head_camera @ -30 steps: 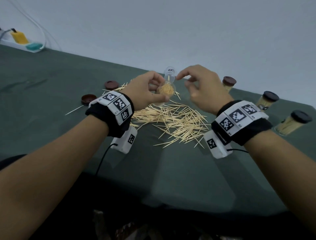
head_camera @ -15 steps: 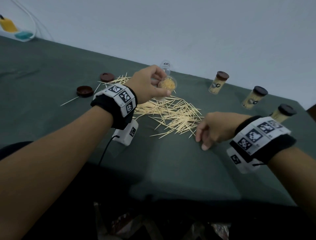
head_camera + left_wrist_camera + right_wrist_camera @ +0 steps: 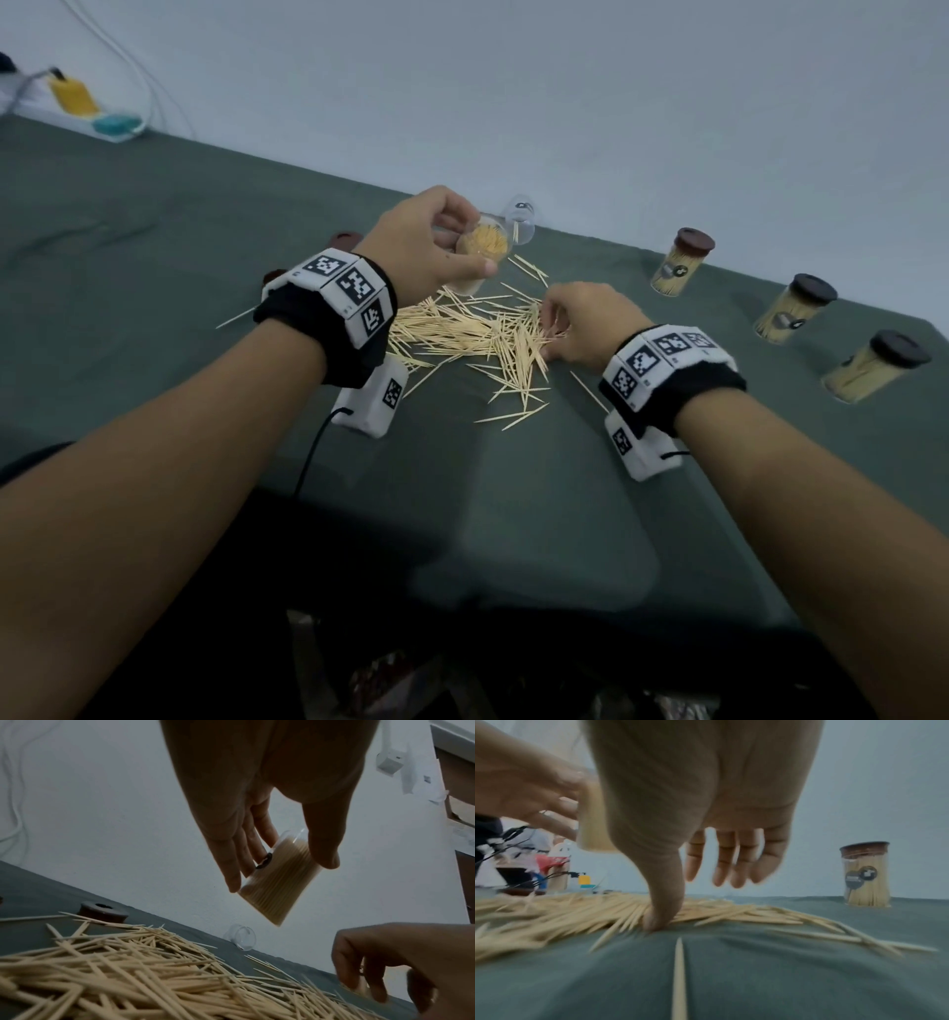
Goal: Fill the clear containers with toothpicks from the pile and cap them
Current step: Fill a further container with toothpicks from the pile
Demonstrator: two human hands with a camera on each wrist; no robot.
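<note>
While the left hand (image 3: 426,241) grips a container (image 3: 480,254), right thumb presses toothpicks (image 3: 462,334).

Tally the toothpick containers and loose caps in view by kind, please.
Capped full containers: 3
Uncapped container in left hand: 1
Empty clear container lying on the table: 1
Loose brown caps: 2
Total: 7

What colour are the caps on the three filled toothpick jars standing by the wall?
Dark brown caps, clearest in the head view.
</note>
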